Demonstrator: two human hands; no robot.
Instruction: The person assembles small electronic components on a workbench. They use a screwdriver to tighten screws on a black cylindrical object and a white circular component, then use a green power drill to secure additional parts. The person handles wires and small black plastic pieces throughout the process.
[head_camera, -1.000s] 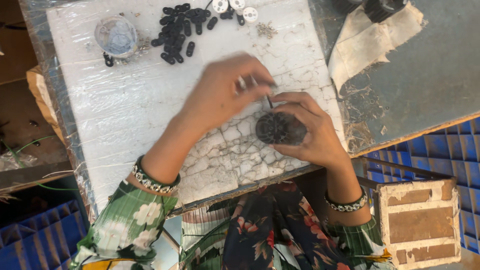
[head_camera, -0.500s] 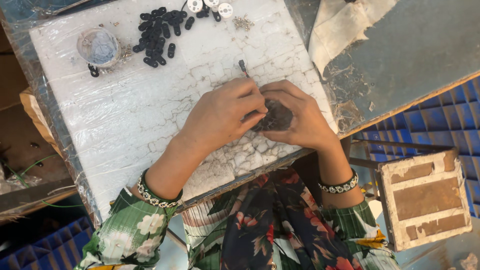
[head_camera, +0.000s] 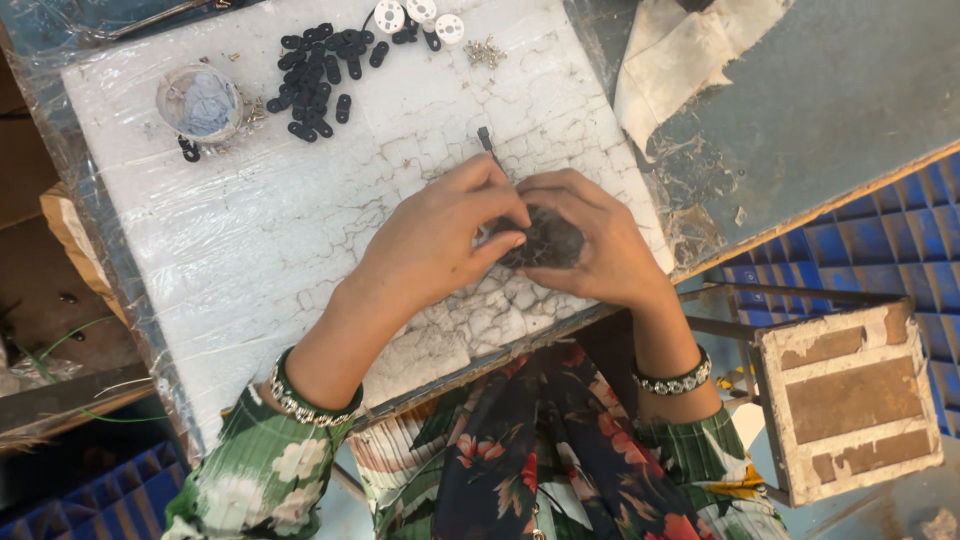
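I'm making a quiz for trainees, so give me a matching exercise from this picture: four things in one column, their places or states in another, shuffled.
1. black links
2. round dark part
3. clear cup
4. white discs

A. top edge of the board
B. held between both hands
C. far left of the board
D. loose heap right of the cup

Pairs: 1-D, 2-B, 3-C, 4-A

Even daylight, soft shadows, slight motion blur.
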